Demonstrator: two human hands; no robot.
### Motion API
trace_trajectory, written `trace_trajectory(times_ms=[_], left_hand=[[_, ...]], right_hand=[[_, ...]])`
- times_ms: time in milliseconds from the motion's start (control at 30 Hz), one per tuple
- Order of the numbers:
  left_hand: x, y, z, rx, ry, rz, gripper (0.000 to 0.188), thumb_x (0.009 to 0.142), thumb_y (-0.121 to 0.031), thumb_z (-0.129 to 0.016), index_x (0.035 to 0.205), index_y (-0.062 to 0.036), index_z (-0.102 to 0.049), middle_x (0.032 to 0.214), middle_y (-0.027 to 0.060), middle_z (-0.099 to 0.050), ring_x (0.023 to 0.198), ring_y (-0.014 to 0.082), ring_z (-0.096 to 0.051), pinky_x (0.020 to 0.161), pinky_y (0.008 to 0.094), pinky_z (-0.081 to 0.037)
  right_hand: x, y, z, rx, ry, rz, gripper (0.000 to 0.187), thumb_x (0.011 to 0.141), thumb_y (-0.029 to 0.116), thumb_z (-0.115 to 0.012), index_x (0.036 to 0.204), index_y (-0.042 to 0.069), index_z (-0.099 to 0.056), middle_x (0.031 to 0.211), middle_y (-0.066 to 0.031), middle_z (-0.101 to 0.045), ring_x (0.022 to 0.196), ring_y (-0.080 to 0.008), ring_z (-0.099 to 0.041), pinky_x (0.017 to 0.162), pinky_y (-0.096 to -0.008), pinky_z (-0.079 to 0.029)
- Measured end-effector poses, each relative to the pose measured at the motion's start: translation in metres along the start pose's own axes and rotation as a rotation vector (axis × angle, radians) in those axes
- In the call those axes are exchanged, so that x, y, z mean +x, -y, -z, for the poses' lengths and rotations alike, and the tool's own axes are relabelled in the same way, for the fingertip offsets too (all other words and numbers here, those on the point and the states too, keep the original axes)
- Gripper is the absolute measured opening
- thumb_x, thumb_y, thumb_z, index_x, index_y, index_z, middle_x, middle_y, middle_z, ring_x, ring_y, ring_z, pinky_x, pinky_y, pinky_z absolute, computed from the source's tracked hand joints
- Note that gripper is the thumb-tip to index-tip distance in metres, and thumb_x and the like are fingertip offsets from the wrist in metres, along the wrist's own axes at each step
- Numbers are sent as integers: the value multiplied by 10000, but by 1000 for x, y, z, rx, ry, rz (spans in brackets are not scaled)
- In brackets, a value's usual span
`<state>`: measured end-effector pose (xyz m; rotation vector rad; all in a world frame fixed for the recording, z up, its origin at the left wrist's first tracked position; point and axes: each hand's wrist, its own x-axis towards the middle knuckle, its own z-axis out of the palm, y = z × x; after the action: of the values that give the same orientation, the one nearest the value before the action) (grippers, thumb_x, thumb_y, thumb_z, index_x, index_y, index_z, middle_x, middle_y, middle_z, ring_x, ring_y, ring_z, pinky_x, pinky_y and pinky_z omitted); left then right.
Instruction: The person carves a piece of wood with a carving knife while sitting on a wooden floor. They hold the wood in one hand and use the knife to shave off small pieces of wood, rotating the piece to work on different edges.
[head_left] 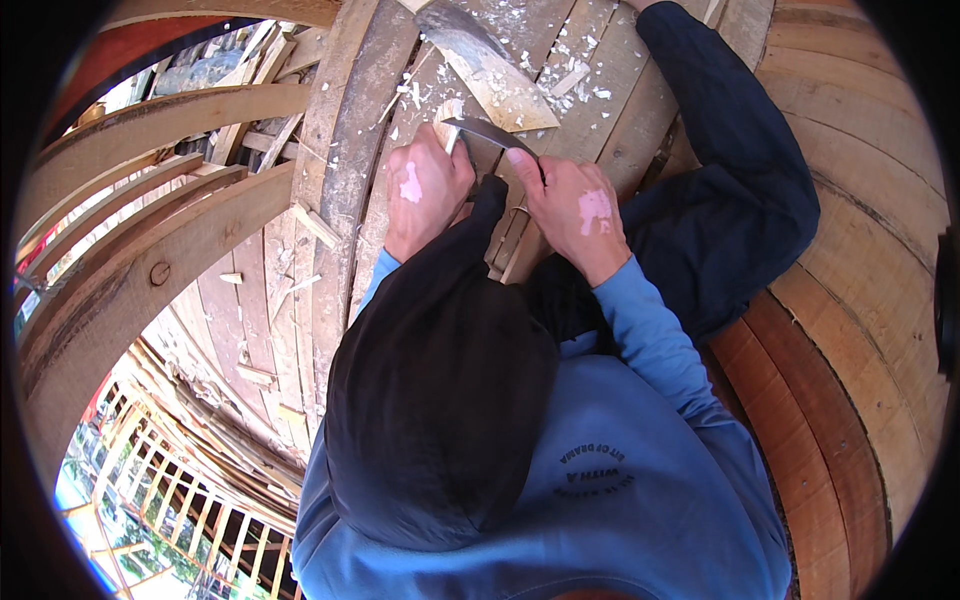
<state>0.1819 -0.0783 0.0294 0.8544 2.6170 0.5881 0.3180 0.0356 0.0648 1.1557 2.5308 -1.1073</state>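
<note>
1. rising from the left hand (pixel 430 185), a short, pale piece of wood (pixel 449 110) is pinched between thumb and fingers, over the planks ahead of the knees, its upper part bare, presumably so the blade can reach it.
2. the right hand (pixel 580 210) is clenched round the handle of a curved knife (pixel 492 133), thumb laid along its back, likely to steer the edge; the blade points left, its tip crossing the wood.
3. one black-clad knee (pixel 440 400) is drawn up between the blue sleeves, the other leg (pixel 740 140) folded out to the right, probably to steady a low seat.
4. beyond the hands lies a broad, tapered flat piece (pixel 480 65); i cannot tell whether it is board or metal.
5. white shavings (pixel 590 50) speckle the worn plank floor (pixel 385 60), and small offcuts (pixel 318 226) lie to the left.
6. curved timber ribs (pixel 190 230) stand left, smooth curved planking (pixel 870 220) right, and a slatted frame (pixel 170 480) shows lower left, in daylight.
</note>
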Motion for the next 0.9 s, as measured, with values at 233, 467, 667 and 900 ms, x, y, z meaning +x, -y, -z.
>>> trace_trajectory(times_ms=[233,467,667,900], left_hand=[[0,5,-6,28,-3,-33,227,859,-162,-706,820,38,-606,697,311,-651,683,489,-679,644,534,-550],[-8,-2,-7,51,-39,-175,206,867,-143,-695,836,37,-601,706,298,-660,701,493,-682,666,533,-552],[0,-10,1,-87,26,11,221,880,-145,-664,871,73,-626,747,320,-662,745,502,-678,715,559,-534],[2,-7,3,-147,27,46,258,898,-167,-611,860,87,-636,778,335,-654,773,510,-671,739,561,-528]], right_hand=[[6,-6,-18,-83,-77,30,587,1037,477,-507,754,6,-715,751,-240,-693,757,-451,-676,747,-539,-530],[31,-6,-24,-48,-50,-81,652,1044,526,-469,819,-32,-721,807,-299,-672,836,-493,-658,802,-547,-508],[49,-21,-4,111,-19,-92,691,1031,547,-483,801,-66,-701,772,-319,-645,803,-499,-647,778,-542,-499],[12,-12,13,84,114,12,677,1037,533,-498,784,-72,-666,738,-323,-598,757,-508,-613,730,-533,-482]])
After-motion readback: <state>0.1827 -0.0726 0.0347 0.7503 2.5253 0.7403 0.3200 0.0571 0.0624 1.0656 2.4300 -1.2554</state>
